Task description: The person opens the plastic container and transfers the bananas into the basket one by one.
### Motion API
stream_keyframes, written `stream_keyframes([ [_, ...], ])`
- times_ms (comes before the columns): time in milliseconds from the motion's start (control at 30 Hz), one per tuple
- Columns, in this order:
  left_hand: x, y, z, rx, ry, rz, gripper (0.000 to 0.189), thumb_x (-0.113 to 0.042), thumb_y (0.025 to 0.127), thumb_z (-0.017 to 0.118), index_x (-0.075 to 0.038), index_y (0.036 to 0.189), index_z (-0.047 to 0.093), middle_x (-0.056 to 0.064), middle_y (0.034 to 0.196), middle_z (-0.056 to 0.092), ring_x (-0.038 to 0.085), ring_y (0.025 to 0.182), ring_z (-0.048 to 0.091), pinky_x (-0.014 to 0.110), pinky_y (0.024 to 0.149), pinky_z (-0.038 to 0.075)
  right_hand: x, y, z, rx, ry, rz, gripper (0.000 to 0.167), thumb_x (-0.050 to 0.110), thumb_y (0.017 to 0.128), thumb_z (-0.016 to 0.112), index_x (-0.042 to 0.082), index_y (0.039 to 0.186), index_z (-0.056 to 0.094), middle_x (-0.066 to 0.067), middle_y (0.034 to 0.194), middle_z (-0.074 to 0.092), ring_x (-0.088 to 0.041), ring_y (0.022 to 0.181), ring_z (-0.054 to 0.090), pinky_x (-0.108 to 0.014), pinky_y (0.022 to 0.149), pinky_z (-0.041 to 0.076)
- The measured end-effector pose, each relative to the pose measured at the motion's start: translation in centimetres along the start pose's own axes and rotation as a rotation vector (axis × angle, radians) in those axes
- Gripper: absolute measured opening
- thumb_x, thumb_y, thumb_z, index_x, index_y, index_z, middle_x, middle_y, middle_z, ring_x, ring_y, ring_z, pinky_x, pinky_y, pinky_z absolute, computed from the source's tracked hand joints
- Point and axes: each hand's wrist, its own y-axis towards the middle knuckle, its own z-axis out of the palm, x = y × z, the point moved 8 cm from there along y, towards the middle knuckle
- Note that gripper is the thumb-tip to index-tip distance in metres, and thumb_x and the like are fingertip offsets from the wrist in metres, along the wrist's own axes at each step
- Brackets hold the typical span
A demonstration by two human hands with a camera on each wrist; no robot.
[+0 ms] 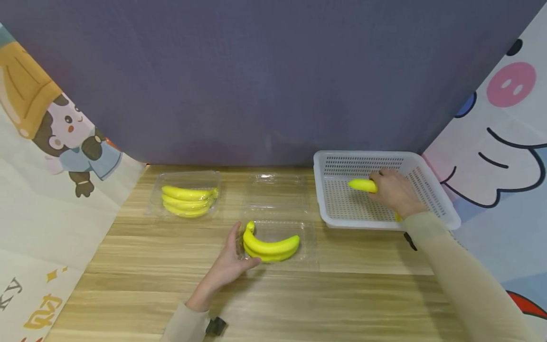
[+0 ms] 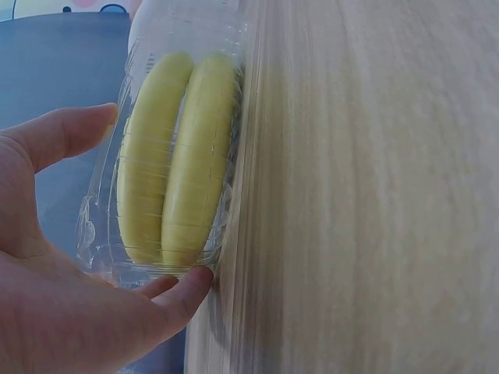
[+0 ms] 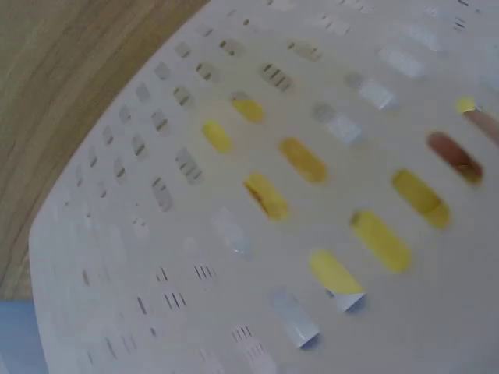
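Note:
My left hand (image 1: pixel 228 266) spreads its fairly straight fingers round the left front corner of a clear plastic box (image 1: pixel 309 242), fingers along the left side and thumb at the front edge. Inside lie two yellow bananas (image 1: pixel 273 247), side by side, also seen through the plastic wall in the left wrist view as paired bananas (image 2: pixel 187 164). Over the white perforated basket (image 1: pixel 342 223), my right hand (image 1: pixel 395 190) grips a banana (image 1: pixel 362 185), its tip pointing left. In the right wrist view the basket wall (image 3: pixel 140 257) covers most of the frame, yellow showing through its slots.
At the left stands another clear box (image 1: pixel 209 175) holding several bananas (image 1: pixel 188 202). A clear plastic lid (image 1: pixel 275 190) lies just behind the middle box. More yellow (image 1: pixel 398 217) shows in the basket beneath the right wrist. A grey panel (image 1: pixel 265 95) rises behind the wooden table (image 1: pixel 141 275).

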Motion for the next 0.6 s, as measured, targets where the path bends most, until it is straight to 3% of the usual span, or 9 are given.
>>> stream_keyframes([
  [367, 0.2, 0.0, 0.1, 0.002, 0.001, 0.001, 0.12, -0.021, 0.079, 0.087, -0.011, 0.163, 0.003, 0.027, 0.165, 0.014, 0.052, 0.143, 0.031, 0.065, 0.115, 0.028, -0.3, 0.3, 1.0, 0.017, 0.009, -0.011, 0.049, 0.018, 0.086, 0.076, -0.007, 0.126, 0.06, -0.022, 0.104, 0.059, -0.038, 0.096, 0.056, -0.058, 0.085, 0.049],
  [600, 0.2, 0.1, 0.1, 0.005, -0.009, -0.003, 0.12, -0.021, 0.079, 0.087, -0.013, 0.164, 0.003, 0.026, 0.166, 0.013, 0.051, 0.144, 0.029, 0.064, 0.117, 0.027, -1.1, 0.4, 2.2, 0.084, 0.009, 0.03, 0.051, 0.019, 0.089, 0.072, -0.008, 0.129, 0.057, -0.024, 0.109, 0.058, -0.041, 0.099, 0.054, -0.062, 0.087, 0.048],
])
